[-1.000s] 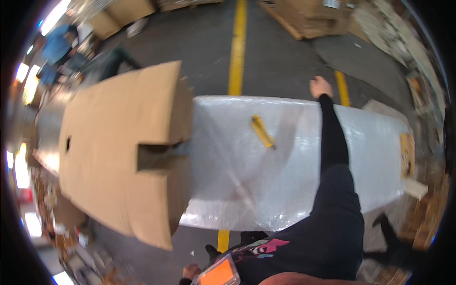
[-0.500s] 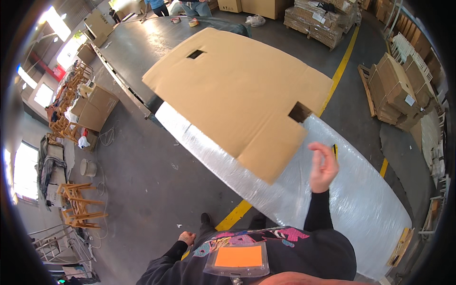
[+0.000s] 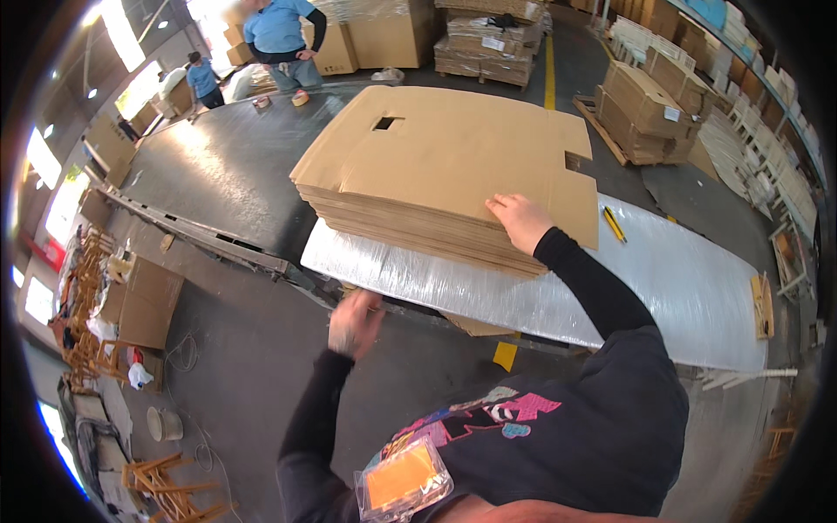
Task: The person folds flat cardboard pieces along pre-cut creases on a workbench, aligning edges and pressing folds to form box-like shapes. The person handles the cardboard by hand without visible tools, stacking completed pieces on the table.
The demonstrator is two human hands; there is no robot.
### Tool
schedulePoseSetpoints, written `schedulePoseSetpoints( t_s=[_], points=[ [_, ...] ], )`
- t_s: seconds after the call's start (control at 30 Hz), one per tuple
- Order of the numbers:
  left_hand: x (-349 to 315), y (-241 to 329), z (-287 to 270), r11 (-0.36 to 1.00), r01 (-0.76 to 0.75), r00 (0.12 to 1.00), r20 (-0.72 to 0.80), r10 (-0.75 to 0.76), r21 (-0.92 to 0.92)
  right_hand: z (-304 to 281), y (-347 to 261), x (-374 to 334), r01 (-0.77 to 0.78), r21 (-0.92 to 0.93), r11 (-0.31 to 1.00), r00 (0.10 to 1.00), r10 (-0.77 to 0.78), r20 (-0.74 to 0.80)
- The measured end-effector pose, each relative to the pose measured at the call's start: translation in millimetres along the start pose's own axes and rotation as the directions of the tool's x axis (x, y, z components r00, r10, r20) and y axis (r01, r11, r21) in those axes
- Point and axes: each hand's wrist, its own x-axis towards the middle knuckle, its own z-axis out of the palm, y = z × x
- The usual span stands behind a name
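Right hand (image 3: 520,224) rests half-open atop the already-piled cardboard (image 3: 453,148), left hand (image 3: 355,322) loosely open, seemingly empty, by the front edge of the worktop (image 3: 689,288), yellow cutter (image 3: 614,224) lying unheld.

Film-wrapped table (image 3: 689,283) | stack of flat cardboard (image 3: 462,174) on it | yellow-black cutter (image 3: 614,224) just beside stack

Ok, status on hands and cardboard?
Right hand on flat brown cardboard stack. Left hand off it, lower. Slim yellow-black tool lies right of stack, clear of hands.

Pale bucket (image 3: 164,424) near wooden frame (image 3: 161,476); tape rolls (image 3: 301,98) on dark tabletop (image 3: 235,179).
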Motion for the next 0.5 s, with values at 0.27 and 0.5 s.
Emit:
schedulePoseSetpoints(
  t_s=[0.27,0.5],
  points=[
    [179,-7,-42,0.727,-0.515,0.840,0.099,0.533,0.454,-77,-58,-23,0.033,0.008,0.999,0.999,-0.033,0.009],
    [217,-10,-41,0.633,-0.705,0.709,0.273,0.650,0.321,-41,-62,-20,-0.215,-0.067,0.974,0.968,0.203,-0.145]
  ],
)
